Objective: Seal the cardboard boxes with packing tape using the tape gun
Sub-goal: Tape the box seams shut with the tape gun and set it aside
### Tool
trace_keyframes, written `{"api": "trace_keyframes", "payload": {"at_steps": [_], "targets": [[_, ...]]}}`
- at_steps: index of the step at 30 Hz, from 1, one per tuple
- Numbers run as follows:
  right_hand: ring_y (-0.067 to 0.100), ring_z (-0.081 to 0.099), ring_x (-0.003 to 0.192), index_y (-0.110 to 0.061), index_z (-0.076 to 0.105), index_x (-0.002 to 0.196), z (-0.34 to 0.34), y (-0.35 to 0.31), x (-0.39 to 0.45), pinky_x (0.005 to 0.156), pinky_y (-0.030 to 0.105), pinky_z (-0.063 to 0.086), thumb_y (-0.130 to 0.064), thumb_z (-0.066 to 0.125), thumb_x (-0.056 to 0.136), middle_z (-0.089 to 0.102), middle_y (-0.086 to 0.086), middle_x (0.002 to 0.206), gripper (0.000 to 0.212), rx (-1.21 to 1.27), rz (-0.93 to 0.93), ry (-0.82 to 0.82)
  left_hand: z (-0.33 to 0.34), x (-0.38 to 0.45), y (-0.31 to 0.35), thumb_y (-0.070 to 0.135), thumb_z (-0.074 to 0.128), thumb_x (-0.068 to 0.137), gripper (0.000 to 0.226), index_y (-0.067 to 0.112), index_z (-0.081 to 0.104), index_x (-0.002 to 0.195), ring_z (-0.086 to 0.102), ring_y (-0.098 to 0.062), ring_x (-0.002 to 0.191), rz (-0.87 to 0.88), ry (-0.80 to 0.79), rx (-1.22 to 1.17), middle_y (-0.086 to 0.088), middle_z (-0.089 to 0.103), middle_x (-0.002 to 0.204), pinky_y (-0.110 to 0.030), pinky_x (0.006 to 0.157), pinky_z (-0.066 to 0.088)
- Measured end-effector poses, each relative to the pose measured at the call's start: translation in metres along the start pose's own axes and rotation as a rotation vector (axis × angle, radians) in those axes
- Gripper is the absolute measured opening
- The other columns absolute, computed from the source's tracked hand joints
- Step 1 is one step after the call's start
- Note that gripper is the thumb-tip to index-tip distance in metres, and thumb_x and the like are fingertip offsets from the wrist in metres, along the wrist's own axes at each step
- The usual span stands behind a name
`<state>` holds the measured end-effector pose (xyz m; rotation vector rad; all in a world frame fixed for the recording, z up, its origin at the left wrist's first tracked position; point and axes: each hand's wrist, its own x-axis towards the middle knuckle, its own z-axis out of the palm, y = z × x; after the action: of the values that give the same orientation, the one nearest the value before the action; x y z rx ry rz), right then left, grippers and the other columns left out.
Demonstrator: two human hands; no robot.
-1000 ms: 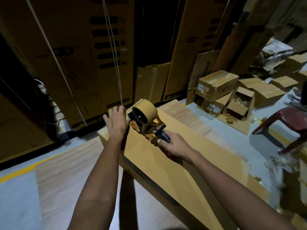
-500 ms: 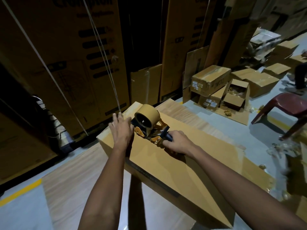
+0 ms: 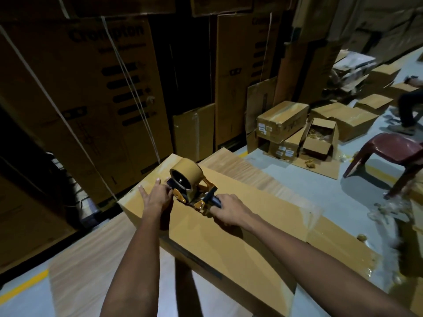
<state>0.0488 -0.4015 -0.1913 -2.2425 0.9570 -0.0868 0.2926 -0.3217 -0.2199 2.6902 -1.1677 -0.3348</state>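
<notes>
A long brown cardboard box (image 3: 229,236) lies in front of me, running from the centre toward the lower right. On its far end sits the tape gun (image 3: 191,191), orange and black, carrying a roll of brown tape (image 3: 186,173). My right hand (image 3: 229,208) grips the gun's dark handle. My left hand (image 3: 156,196) rests on the box top just left of the gun, fingers spread, with thumb and fingertips touching the gun's front end. Whether they pinch the tape is hidden.
Tall printed cartons (image 3: 91,99) with white straps stand behind the box. Small taped and open boxes (image 3: 297,133) lie on the grey floor to the right, beside a maroon plastic chair (image 3: 393,154). A person's leg (image 3: 408,110) shows at far right. Scraps litter the floor.
The tape gun and both hands have moved a little toward me along the box top. My left hand has come closer to the gun's front, and the view has tilted up.
</notes>
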Motion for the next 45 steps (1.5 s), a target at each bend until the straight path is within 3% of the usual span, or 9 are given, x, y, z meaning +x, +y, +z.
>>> {"api": "trace_keyframes", "payload": {"at_steps": [3, 6, 8, 21, 25, 30, 35, 39, 45], "targets": [[0.014, 0.053, 0.067, -0.019, 0.055, 0.09, -0.001, 0.018, -0.014, 0.058, 0.031, 0.042, -0.033, 0.06, 0.095, 0.057, 0.0, 0.082, 0.016, -0.051, -0.008, 0.001, 0.002, 0.002, 0.001, 0.043, 0.043, 0.106, 0.05, 0.032, 0.038, 0.155, -0.001, -0.021, 0.157, -0.023, -0.069, 0.031, 0.001, 0.02, 0.168, -0.071, 0.116, -0.012], [0.016, 0.055, 0.07, -0.02, 0.056, 0.094, -0.001, 0.018, -0.016, 0.057, 0.031, 0.04, -0.035, 0.06, 0.095, 0.06, 0.002, 0.087, 0.015, -0.048, -0.008, 0.004, 0.004, -0.009, 0.01, 0.059, 0.036, 0.102, 0.073, 0.032, 0.004, 0.162, -0.022, -0.029, 0.153, -0.012, -0.184, 0.173, -0.004, -0.014, 0.169, -0.067, 0.114, -0.018], [0.02, 0.059, 0.076, -0.02, 0.058, 0.097, -0.002, 0.016, -0.015, 0.06, 0.034, 0.045, -0.035, 0.059, 0.095, 0.062, 0.004, 0.091, 0.015, -0.027, -0.004, -0.004, 0.005, -0.017, 0.014, 0.063, 0.03, 0.102, 0.074, 0.033, -0.001, 0.162, -0.027, -0.032, 0.151, -0.013, -0.204, 0.253, 0.0, -0.026, 0.166, -0.066, 0.114, -0.017], [0.016, 0.055, 0.072, -0.02, 0.057, 0.096, -0.018, 0.039, -0.038, 0.061, 0.03, 0.042, -0.032, 0.059, 0.096, 0.058, 0.0, 0.083, 0.012, -0.014, -0.001, -0.052, 0.01, -0.022, 0.024, 0.065, 0.022, 0.103, 0.067, 0.038, 0.001, 0.161, -0.024, -0.033, 0.152, -0.069, -0.136, 0.21, 0.002, -0.015, 0.169, -0.069, 0.112, -0.019], [0.015, 0.054, 0.069, -0.021, 0.057, 0.09, -0.017, 0.044, -0.041, 0.058, 0.029, 0.038, -0.032, 0.06, 0.095, 0.058, -0.001, 0.08, 0.012, -0.006, -0.012, -0.056, 0.023, -0.035, 0.04, 0.038, 0.035, 0.107, 0.055, 0.026, 0.025, 0.16, -0.01, -0.033, 0.156, -0.004, -0.084, 0.211, -0.01, -0.005, 0.17, -0.07, 0.118, -0.007], [0.021, 0.057, 0.071, -0.019, 0.058, 0.088, -0.018, 0.044, -0.043, 0.062, 0.034, 0.043, -0.035, 0.061, 0.094, 0.062, 0.003, 0.082, 0.017, 0.004, -0.004, -0.035, 0.033, -0.038, 0.041, 0.043, 0.04, 0.106, 0.055, 0.019, 0.037, 0.156, -0.001, -0.028, 0.157, 0.026, -0.062, 0.181, -0.009, 0.0, 0.17, -0.064, 0.121, 0.001], [0.024, 0.061, 0.073, -0.014, 0.062, 0.095, -0.016, 0.043, -0.044, 0.065, 0.042, 0.05, -0.039, 0.06, 0.093, 0.062, 0.004, 0.082, 0.025, -0.002, 0.005, -0.045, 0.032, -0.039, 0.041, 0.046, 0.041, 0.105, 0.064, 0.019, 0.025, 0.16, 0.0, -0.026, 0.157, 0.012, -0.051, 0.145, -0.007, 0.001, 0.171, -0.062, 0.122, -0.001], [0.018, 0.056, 0.067, -0.016, 0.06, 0.097, -0.02, 0.049, -0.052, 0.06, 0.033, 0.044, -0.037, 0.059, 0.096, 0.059, 0.001, 0.081, 0.022, 0.009, 0.013, -0.071, 0.031, -0.038, 0.041, 0.038, 0.039, 0.107, 0.051, 0.023, 0.038, 0.155, -0.001, -0.027, 0.157, -0.002, -0.072, 0.162, -0.006, -0.001, 0.171, -0.062, 0.122, -0.001], [0.018, 0.054, 0.071, -0.016, 0.058, 0.099, -0.021, 0.064, -0.069, 0.061, 0.033, 0.042, -0.038, 0.059, 0.096, 0.057, 0.001, 0.084, 0.022, -0.006, -0.006, -0.057, 0.029, -0.045, 0.055, 0.035, 0.035, 0.108, 0.055, 0.026, 0.023, 0.161, -0.004, -0.03, 0.157, -0.04, -0.094, 0.161, -0.009, -0.005, 0.17, -0.065, 0.12, -0.003]]}}
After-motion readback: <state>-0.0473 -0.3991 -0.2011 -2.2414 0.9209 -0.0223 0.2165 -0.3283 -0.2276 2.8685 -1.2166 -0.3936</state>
